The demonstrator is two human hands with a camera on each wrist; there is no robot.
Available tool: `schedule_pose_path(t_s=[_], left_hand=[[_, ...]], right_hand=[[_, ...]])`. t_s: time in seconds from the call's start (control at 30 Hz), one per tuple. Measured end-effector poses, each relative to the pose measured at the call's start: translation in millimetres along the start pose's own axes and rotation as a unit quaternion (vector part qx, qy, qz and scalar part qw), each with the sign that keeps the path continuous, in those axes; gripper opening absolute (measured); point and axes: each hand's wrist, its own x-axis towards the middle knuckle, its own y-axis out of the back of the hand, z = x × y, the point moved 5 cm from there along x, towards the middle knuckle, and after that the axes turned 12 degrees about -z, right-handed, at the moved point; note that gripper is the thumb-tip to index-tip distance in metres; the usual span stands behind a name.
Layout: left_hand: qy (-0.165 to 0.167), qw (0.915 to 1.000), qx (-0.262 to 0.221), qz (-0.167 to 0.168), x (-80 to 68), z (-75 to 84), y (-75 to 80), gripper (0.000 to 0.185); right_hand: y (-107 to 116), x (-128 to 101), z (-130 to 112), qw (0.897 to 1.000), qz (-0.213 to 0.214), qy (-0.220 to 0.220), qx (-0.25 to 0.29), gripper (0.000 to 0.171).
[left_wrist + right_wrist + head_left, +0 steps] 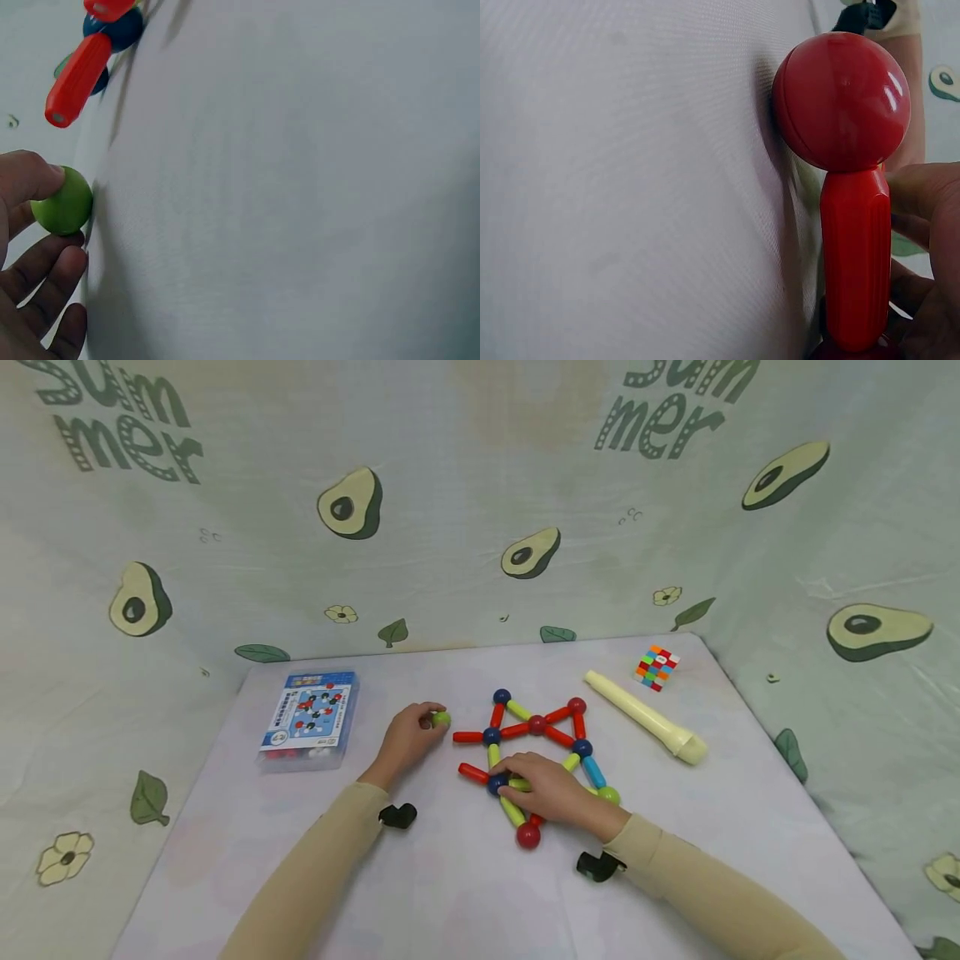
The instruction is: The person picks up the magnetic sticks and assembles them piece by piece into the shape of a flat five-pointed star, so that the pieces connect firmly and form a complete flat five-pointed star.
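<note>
My left hand (408, 737) pinches a green ball (64, 201) between thumb and fingers, just left of a flat structure of balls and rods. A red rod (468, 737) of that structure points toward it. My right hand (549, 783) reaches over the structure's near part, thumb and forefinger holding a dark blue ball (496, 784). From this ball another red rod (473, 773) sticks out to the left, and a yellow-green rod (512, 811) runs to the nearest red ball (528, 836). My right palm hides some inner rods. The right wrist view shows a red ball (844, 101) on a red rod (856, 255).
A clear box with a blue-and-white picture label (311, 714) lies at the left of the table (465, 893). To the right lie a pale yellow stick with a thicker end (645, 717) and a colourful puzzle cube (657, 667). A printed cloth (450, 460) hangs behind.
</note>
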Motion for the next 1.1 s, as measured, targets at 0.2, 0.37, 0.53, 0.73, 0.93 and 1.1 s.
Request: schedule_pose_path(t_s=[0.2,0.37,0.53,0.73,0.93,1.1], left_hand=[[-0.015,0.9998,-0.002,-0.011,-16.2,2.7,-3.2,0.033],[-0.022,0.9993,-0.007,-0.028,-26.3,2.0,-4.4,0.03],[-0.036,0.9986,-0.007,-0.037,-32.4,1.3,-4.5,0.03],[-0.059,0.9974,-0.021,-0.035,-36.3,4.8,-1.8,0.033],[-0.066,0.9968,-0.019,-0.04,-36.5,6.9,-2.3,0.037],[-0.056,0.9972,-0.022,-0.046,-37.1,5.7,-1.9,0.039]], right_hand=[[-1,1,3,1.0,0.0,-0.002,-0.002,0.032],[-1,0,2,1.0,-0.001,0.0,0.001,0.032],[-1,0,2,1.0,-0.001,0.0,0.002,0.032],[0,0,2,1.0,-0.002,-0.003,0.004,0.032],[-1,0,2,1.0,-0.002,-0.002,0.005,0.032],[0,-1,1,1.0,-0.003,-0.003,0.007,0.032]])
